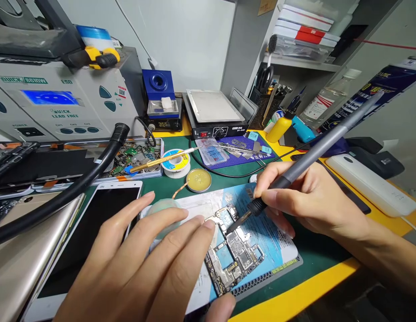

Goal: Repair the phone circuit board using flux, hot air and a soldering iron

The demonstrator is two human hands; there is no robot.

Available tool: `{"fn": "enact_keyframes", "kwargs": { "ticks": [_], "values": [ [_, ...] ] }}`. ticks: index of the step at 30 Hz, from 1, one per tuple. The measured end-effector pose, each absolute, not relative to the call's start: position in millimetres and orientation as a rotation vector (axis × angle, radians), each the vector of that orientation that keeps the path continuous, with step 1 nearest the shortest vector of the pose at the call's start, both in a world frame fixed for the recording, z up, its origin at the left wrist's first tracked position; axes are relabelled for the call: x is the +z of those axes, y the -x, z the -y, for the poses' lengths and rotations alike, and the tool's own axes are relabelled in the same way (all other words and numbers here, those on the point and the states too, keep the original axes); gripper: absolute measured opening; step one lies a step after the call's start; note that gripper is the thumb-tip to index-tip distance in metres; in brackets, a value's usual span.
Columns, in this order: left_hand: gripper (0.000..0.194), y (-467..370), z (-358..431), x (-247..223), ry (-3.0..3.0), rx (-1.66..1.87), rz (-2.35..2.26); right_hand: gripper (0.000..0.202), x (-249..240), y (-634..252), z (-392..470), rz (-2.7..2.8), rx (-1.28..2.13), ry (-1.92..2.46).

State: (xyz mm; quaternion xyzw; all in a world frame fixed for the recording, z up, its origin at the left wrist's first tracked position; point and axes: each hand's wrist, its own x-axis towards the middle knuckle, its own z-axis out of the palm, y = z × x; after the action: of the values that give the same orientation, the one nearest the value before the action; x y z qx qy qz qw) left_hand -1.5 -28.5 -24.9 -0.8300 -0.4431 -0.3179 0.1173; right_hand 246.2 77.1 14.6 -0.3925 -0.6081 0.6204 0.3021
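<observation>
My right hand (308, 201) is closed around a grey soldering iron (317, 147) with a black grip. The iron's dark tip touches or hovers just over a phone circuit board (236, 250), near its middle. The board lies on a blue and white mat (278, 246). My left hand (154, 255) has its fingers spread, with two fingertips at the board's upper left edge and the thumb by its lower edge. Beneath the left fingers, a pale green round object (164, 206) is partly covered.
Behind the board are a tin of yellow paste (199, 180), a solder spool (176, 162) and a hot plate (216, 107). At left, a black hose (94, 174) crosses above a white phone (94, 237). A yellow bottle (279, 127) stands at right.
</observation>
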Motion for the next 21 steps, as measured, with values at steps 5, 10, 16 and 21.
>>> {"fn": "enact_keyframes", "kwargs": {
  "ticks": [5,10,16,21],
  "values": [
    [0.039,-0.1,29.3,-25.5,2.447,-0.954,1.309,0.004,14.5,-249.6,-75.9,1.636,1.637,1.035],
    [0.037,0.8,29.8,-25.6,2.443,-0.976,1.298,0.005,14.9,-250.5,-77.8,1.604,1.643,0.996],
    [0.039,-0.2,30.1,-21.6,2.414,-0.884,1.361,0.005,16.2,-249.0,-76.9,1.545,1.680,0.986],
    [0.036,-3.2,29.5,-23.2,2.438,-0.958,1.393,0.003,13.9,-250.2,-76.0,1.560,1.674,0.994]
  ]
}}
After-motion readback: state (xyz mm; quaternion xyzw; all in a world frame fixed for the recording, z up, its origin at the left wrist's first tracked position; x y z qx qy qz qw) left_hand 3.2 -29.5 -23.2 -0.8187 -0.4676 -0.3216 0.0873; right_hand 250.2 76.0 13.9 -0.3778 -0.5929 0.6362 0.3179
